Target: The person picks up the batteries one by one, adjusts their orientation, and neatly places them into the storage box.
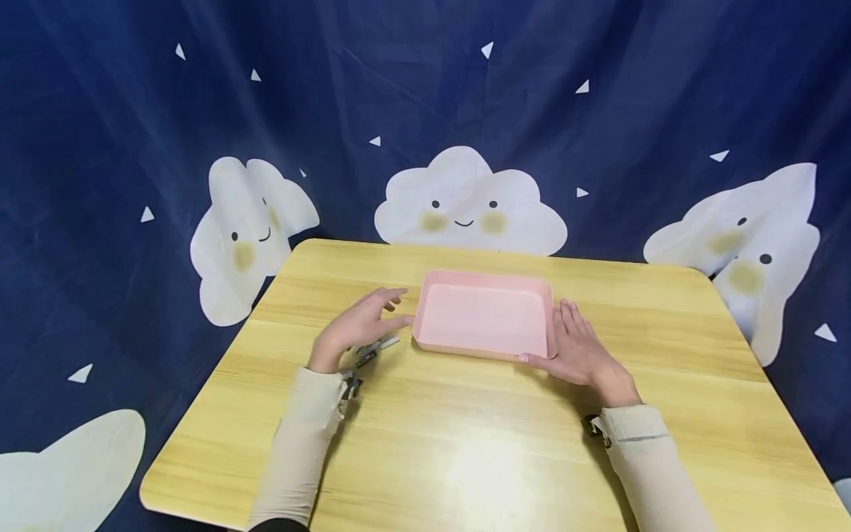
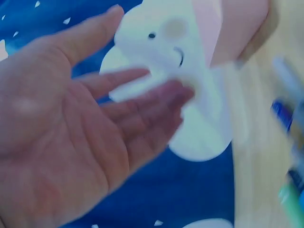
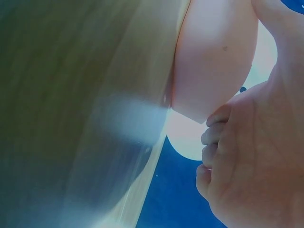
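A shallow pink rectangular tray [image 1: 482, 319] lies on the wooden table, with nothing in it. My right hand [image 1: 580, 351] lies along its right end, fingers straight and the thumb at the near right corner. In the right wrist view that hand [image 3: 259, 156] has its fingertips right at the pink tray wall [image 3: 213, 57]. Left of the tray hovers my left hand [image 1: 364, 323], thumb and fingers spread and loosely bent, holding nothing. Several pens [image 1: 380, 347] lie under it, partly hidden; a blue cap [image 2: 282, 115] and a green pen [image 2: 290, 204] show blurred in the left wrist view.
The light wooden table [image 1: 425, 443] has rounded corners, and a bright reflection shows near its front. Behind it hangs a dark blue curtain [image 1: 425, 89] printed with white clouds and small triangles.
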